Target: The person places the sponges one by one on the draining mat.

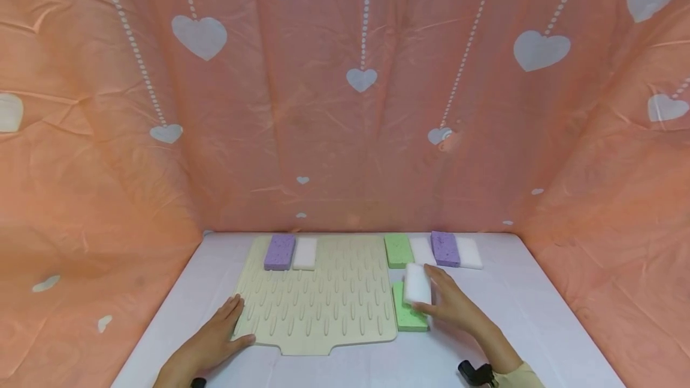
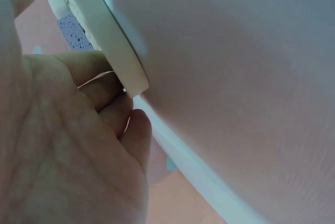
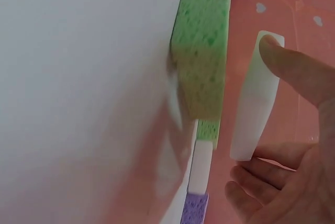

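With the left hand [image 1: 212,340] lying flat on the ribbed drying mat [image 1: 318,295], the right hand [image 1: 455,307] pinches a white sponge [image 1: 417,283] that could slip and knock the green sponge [image 1: 408,316] askew.

The left hand [image 1: 215,334] lies flat, palm down, fingers straight, pressing the near left corner of the beige mat [image 1: 318,298]. The right hand [image 1: 450,301] hovers just right of the mat, fingers pinching a white sponge [image 1: 417,284].

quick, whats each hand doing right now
Left hand: open, fingers resting flat on the corner of the beige mat.
Right hand: holding the white sponge above the green sponge.
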`<state>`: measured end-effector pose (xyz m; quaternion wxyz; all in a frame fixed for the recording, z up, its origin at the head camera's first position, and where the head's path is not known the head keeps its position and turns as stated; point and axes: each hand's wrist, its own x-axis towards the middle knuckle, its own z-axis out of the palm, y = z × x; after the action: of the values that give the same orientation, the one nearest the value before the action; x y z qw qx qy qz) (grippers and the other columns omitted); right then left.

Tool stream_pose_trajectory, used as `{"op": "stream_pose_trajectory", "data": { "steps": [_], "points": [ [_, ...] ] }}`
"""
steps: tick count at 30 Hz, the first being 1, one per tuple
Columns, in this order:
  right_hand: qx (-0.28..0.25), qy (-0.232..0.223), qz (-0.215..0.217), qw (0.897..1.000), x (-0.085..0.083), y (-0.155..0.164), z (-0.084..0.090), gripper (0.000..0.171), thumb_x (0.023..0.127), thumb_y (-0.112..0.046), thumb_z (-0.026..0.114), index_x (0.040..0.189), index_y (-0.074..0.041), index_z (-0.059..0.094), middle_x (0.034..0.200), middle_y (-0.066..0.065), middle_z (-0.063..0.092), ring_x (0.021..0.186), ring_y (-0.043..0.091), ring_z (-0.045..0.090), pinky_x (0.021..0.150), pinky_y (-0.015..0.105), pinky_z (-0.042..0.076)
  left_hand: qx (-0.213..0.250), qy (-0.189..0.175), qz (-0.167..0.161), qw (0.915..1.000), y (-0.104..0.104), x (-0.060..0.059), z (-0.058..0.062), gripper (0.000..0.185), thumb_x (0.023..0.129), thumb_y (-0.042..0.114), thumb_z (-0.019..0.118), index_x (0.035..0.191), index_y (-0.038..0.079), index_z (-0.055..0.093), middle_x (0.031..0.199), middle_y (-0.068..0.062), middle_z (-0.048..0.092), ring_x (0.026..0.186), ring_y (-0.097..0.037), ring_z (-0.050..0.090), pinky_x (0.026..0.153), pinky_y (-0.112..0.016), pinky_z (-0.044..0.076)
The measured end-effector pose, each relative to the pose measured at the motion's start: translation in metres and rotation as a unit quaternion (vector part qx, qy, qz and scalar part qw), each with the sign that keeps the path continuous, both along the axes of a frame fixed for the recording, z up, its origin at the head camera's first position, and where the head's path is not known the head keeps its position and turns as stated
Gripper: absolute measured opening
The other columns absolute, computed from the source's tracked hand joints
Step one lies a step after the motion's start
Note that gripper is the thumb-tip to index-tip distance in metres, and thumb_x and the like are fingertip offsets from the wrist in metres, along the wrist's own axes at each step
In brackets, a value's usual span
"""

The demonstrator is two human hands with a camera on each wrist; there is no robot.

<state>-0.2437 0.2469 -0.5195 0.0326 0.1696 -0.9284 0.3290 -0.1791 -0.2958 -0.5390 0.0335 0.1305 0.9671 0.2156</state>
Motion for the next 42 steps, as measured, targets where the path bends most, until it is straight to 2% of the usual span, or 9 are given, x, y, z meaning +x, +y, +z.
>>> {"op": "stream_pose_trajectory", "data": {
  "steps": [8, 14, 18, 30, 34, 42],
  "points": [
    [-0.005, 0.012, 0.021, 1.0, -0.009, -0.02, 0.002, 0.104, 0.086, -0.036, 0.092, 0.158, 0.015, 0.037, 0.158, 0.036, 0.045, 0.15, 0.054, 0.039, 0.123, 0.067, 0.032, 0.005, -0.008, 0.005, 0.9999, 0.0, 0.0, 0.002, 0.101, 0.095, 0.054, 0.077, 0.156, -0.017, 0.039, 0.166, -0.037, 0.032, 0.156, -0.056, 0.025, 0.121, -0.068, 0.032],
    [-0.013, -0.007, 0.03, 0.999, -0.013, -0.033, 0.003, 0.106, 0.086, -0.037, 0.092, 0.16, 0.014, 0.036, 0.161, 0.035, 0.041, 0.151, 0.054, 0.037, 0.123, 0.066, 0.032, 0.007, -0.014, 0.007, 0.9999, 0.001, 0.0, 0.002, 0.102, 0.095, 0.053, 0.078, 0.156, -0.018, 0.038, 0.167, -0.037, 0.031, 0.156, -0.056, 0.025, 0.121, -0.068, 0.031],
    [-0.019, -0.002, 0.04, 0.999, -0.018, -0.042, 0.004, 0.103, 0.086, -0.034, 0.092, 0.159, 0.014, 0.036, 0.16, 0.036, 0.043, 0.15, 0.054, 0.038, 0.122, 0.067, 0.033, 0.009, -0.02, 0.01, 0.9997, 0.0, 0.0, 0.002, 0.102, 0.095, 0.053, 0.078, 0.157, -0.017, 0.037, 0.167, -0.037, 0.03, 0.157, -0.056, 0.024, 0.121, -0.068, 0.031],
    [-0.016, -0.033, 0.05, 0.998, -0.03, -0.069, 0.014, 0.103, 0.089, -0.037, 0.09, 0.163, 0.007, 0.035, 0.166, 0.029, 0.039, 0.154, 0.048, 0.037, 0.123, 0.065, 0.034, 0.02, -0.033, 0.016, 0.9991, 0.002, 0.001, 0.005, 0.103, 0.095, 0.053, 0.078, 0.159, -0.016, 0.035, 0.169, -0.036, 0.027, 0.158, -0.055, 0.021, 0.123, -0.068, 0.029],
    [-0.012, -0.027, 0.058, 0.998, -0.037, -0.079, 0.013, 0.103, 0.09, -0.039, 0.089, 0.164, 0.006, 0.034, 0.167, 0.027, 0.038, 0.155, 0.046, 0.036, 0.124, 0.062, 0.034, 0.023, -0.039, 0.02, 0.9988, 0.002, 0.001, 0.006, 0.103, 0.095, 0.052, 0.078, 0.159, -0.016, 0.034, 0.17, -0.035, 0.026, 0.158, -0.055, 0.02, 0.123, -0.068, 0.028],
    [-0.017, 0.001, 0.078, 0.997, -0.05, -0.097, 0.013, 0.103, 0.088, -0.035, 0.091, 0.161, 0.012, 0.035, 0.164, 0.033, 0.039, 0.155, 0.05, 0.035, 0.126, 0.062, 0.03, 0.027, -0.044, 0.021, 0.9984, 0.003, 0.001, 0.008, 0.103, 0.095, 0.051, 0.078, 0.159, -0.016, 0.033, 0.17, -0.036, 0.026, 0.158, -0.055, 0.02, 0.123, -0.068, 0.028]
  ]
}}
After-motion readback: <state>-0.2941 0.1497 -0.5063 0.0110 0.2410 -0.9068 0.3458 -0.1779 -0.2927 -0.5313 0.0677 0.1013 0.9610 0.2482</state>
